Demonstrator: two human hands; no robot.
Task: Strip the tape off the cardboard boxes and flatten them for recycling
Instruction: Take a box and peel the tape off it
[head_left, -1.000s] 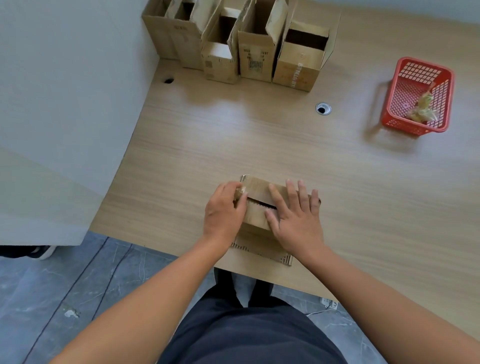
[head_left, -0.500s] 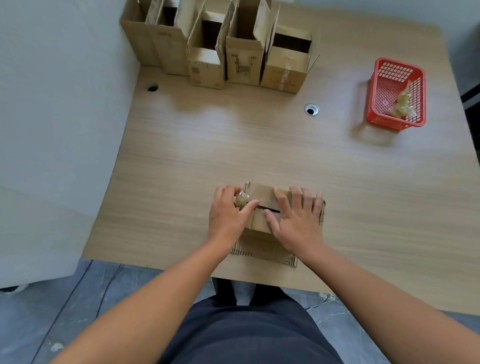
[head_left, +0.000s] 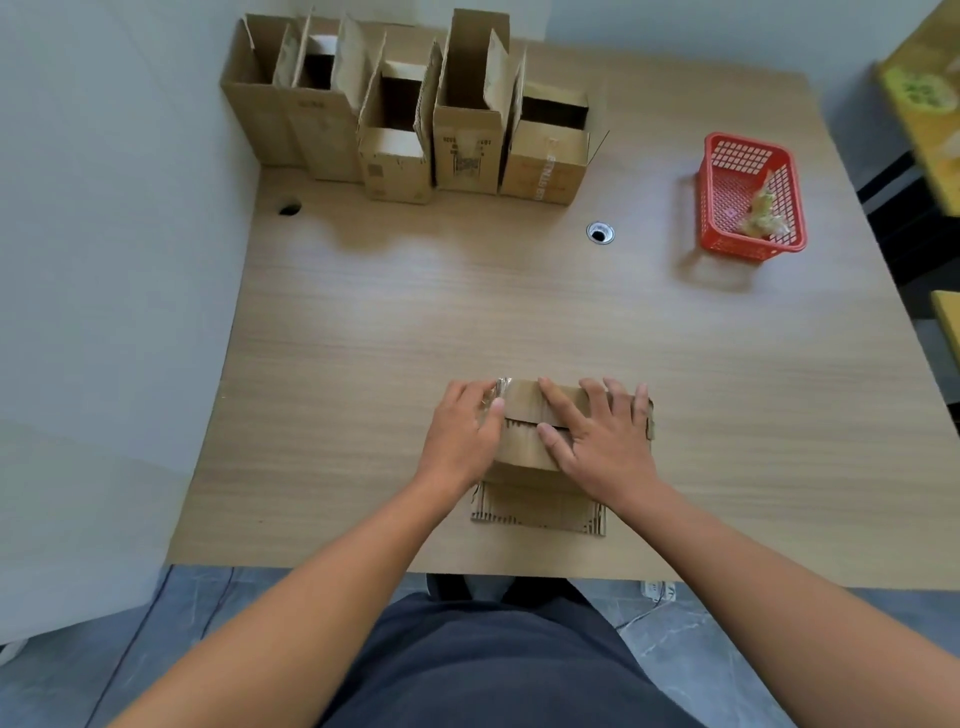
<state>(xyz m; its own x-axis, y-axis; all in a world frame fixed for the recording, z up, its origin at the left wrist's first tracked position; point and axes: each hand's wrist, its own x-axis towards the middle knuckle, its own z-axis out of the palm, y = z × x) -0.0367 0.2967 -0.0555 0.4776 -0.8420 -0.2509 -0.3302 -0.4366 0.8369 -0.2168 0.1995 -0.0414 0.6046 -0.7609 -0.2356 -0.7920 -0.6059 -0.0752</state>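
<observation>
Standing at the near edge of the table (head_left: 519, 312), the person reaches both bare forearms forward onto a small flattened box (head_left: 524, 457) that lies just in from that edge. The left hand (head_left: 462, 436) sits at the box's left end with its fingers curled in, thumb and fingertips pinching a crinkled bit of clear tape (head_left: 500, 391) at the far left corner of the cardboard. The right hand (head_left: 605, 439) lies flat on the box's right half, fingers straight and spread and the thumb angled inward. It presses down rather than grasping anything. A loose flap (head_left: 540, 512) with a corrugated edge sticks out toward the person from under the wrists.

Farther off on the right, well apart from the hands, a red mesh basket (head_left: 750, 195) holds a few crumpled tape scraps (head_left: 761, 221) in its near corner. Against the far left corner stands a row of boxes (head_left: 415, 124), all upright and close together with their top flaps open. What is inside them I cannot make out.

The tabletop is pale wood grain, with a metal-ringed cable hole (head_left: 600, 233) near the middle back and a dark hole (head_left: 289, 209) at the left. A plain grey partition (head_left: 104, 260) runs along the left side, and grey veined floor tiles (head_left: 104, 654) show below the table edge.
</observation>
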